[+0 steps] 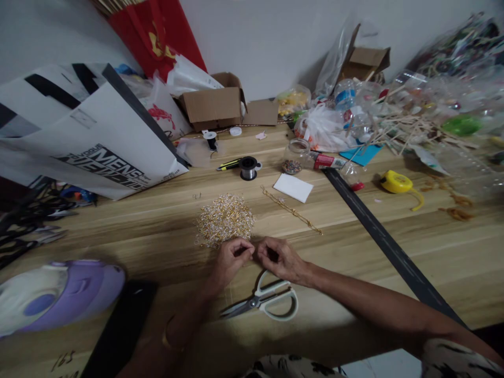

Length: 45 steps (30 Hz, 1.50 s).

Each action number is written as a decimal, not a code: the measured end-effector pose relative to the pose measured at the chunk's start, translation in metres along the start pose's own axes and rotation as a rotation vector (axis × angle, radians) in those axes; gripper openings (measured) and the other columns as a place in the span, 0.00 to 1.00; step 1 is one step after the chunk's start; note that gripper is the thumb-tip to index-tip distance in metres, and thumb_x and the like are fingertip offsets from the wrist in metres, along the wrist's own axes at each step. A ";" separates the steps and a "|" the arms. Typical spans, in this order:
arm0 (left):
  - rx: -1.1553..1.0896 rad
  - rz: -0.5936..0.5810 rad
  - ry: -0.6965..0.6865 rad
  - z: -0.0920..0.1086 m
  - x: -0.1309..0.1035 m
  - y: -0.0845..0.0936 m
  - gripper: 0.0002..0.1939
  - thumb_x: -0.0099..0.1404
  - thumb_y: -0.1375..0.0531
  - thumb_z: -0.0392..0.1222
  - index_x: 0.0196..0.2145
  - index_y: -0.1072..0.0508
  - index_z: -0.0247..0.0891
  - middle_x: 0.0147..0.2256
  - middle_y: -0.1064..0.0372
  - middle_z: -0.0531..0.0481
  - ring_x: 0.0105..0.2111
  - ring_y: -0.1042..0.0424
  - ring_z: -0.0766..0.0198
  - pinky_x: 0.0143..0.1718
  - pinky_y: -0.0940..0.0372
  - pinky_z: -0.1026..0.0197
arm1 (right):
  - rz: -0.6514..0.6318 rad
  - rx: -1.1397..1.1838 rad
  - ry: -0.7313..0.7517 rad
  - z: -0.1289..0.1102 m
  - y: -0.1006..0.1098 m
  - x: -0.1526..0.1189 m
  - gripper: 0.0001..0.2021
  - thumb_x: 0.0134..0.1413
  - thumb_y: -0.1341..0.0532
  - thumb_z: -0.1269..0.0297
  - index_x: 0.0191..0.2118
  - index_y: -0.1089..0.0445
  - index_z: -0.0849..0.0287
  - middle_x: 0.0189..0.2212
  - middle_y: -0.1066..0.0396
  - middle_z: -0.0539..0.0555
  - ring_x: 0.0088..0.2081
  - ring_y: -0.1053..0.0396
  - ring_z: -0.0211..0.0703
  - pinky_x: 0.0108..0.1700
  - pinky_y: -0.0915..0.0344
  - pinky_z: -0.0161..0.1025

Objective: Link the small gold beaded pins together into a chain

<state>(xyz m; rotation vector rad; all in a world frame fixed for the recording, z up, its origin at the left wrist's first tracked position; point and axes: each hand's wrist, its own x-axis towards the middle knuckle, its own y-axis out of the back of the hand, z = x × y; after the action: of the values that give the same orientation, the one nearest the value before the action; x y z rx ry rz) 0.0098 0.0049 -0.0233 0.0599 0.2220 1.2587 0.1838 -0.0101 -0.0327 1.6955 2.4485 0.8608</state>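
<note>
My left hand [233,261] is closed in a pinch at the near edge of a pile of gold and clear beads [226,219]. Close beside it on the right, my right hand [281,259] is also pinched; whatever lies between the fingertips of either hand is too small to make out. Scissors with pale handles [277,303] lie partly open just below my hands, one handle loop partly under my right hand. A thin gold chain [292,211] stretches across the wood beyond my right hand, near a white card [293,187].
Behind the beads stand a wire spool [248,169] and a jar of small beads [296,157]. A yellow tape measure [396,182] lies right, a purple and white object [74,294] left. A paper bag [98,142], boxes and plastic clutter line the back.
</note>
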 end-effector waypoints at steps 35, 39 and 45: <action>0.011 -0.048 -0.057 -0.002 -0.001 0.001 0.07 0.55 0.39 0.40 0.23 0.29 0.33 0.23 0.32 0.50 0.26 0.34 0.67 0.30 0.39 0.66 | 0.000 -0.025 -0.016 0.002 0.000 0.001 0.02 0.51 0.44 0.71 0.29 0.37 0.61 0.21 0.37 0.48 0.22 0.41 0.33 0.25 0.44 0.29; 0.020 -0.050 -0.060 -0.002 -0.001 0.001 0.08 0.55 0.39 0.40 0.23 0.29 0.33 0.23 0.32 0.50 0.26 0.33 0.67 0.30 0.39 0.66 | 0.003 -0.019 -0.018 0.002 0.001 0.001 0.02 0.51 0.44 0.71 0.29 0.36 0.61 0.22 0.36 0.48 0.22 0.40 0.32 0.25 0.43 0.29; 0.020 -0.031 -0.048 -0.001 -0.001 0.002 0.08 0.55 0.39 0.40 0.24 0.28 0.33 0.23 0.31 0.50 0.26 0.33 0.67 0.29 0.39 0.66 | -0.001 -0.003 -0.012 0.000 0.001 0.000 0.02 0.51 0.44 0.71 0.29 0.36 0.61 0.21 0.37 0.48 0.22 0.41 0.32 0.24 0.44 0.29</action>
<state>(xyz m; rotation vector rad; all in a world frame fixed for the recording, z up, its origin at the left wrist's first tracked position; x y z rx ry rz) 0.0077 0.0045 -0.0236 0.1031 0.1930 1.2224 0.1847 -0.0094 -0.0319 1.6940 2.4392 0.8515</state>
